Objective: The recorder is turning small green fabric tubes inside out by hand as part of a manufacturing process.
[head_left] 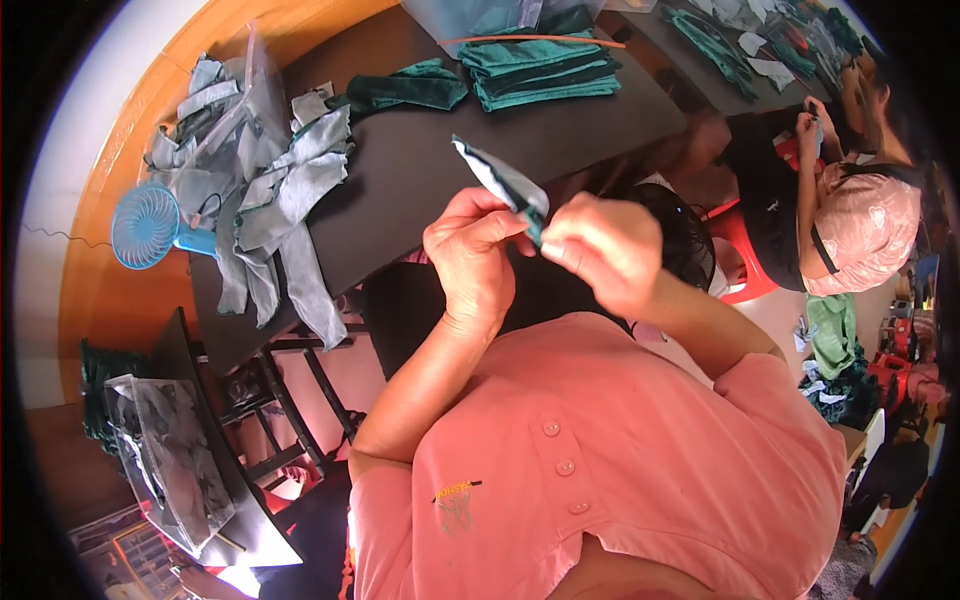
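Observation:
In front of my chest, above the table's near edge, my left hand [470,250] pinches a small piece of fabric [497,178], pale grey on one face with dark green along its edge. The piece points up and away to the left. At its lower end, my right hand [605,248] is closed with thumb and fingers together on the green part; it is slightly blurred. Beyond the hands, a neat stack of dark green velvety fabric [540,78] lies on the dark table [430,150], with a thin orange-brown strip [540,40] across it. A green folded piece [412,87] lies left of the stack.
Loose grey fabric pieces [300,190] hang over the table's left edge beside a clear plastic bag [250,110] and a small blue fan [146,226]. Another person [860,225] sits on the right near a red stool [740,255]. A clear bag [165,450] stands lower left.

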### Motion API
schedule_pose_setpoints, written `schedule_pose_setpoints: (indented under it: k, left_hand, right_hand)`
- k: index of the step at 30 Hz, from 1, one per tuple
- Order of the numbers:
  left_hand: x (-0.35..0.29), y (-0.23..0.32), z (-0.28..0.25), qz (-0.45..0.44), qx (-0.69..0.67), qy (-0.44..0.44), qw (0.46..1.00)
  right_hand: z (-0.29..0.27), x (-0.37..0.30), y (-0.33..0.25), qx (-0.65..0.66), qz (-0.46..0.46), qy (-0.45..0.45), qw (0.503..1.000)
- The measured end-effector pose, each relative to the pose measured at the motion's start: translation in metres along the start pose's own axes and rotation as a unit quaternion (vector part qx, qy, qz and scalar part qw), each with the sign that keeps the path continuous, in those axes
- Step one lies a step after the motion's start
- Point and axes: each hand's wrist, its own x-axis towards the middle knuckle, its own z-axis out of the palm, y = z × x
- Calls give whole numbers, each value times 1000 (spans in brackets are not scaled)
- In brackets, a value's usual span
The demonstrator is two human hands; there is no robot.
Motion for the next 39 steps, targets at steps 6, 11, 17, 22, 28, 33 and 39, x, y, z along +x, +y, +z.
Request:
schedule_pose_setpoints:
  k: [6,11,17,22,28,33,39]
  left_hand:
    - [10,3,15,77,109,71,988]
    - [14,11,12,-22,-5,89,996]
    - [14,14,5,-24,103,99,989]
    - [14,20,-3,-6,70,70,995]
    - [8,9,-9,29,143,27,989]
    - [2,12,-14,56,199,-1,978]
    - [-6,8,-26,187,406,-19,894]
  right_hand:
    - [28,-5,6,64,60,42,995]
    - [48,-21,15,299,317,76,897]
    - [55,-24,9,362,369,60,854]
    - [48,-20,17,274,280,22,920]
    - [48,-2,15,143,206,114,961]
    - [39,5,26,204,214,66,953]
    - [37,0,29,229,204,65,950]
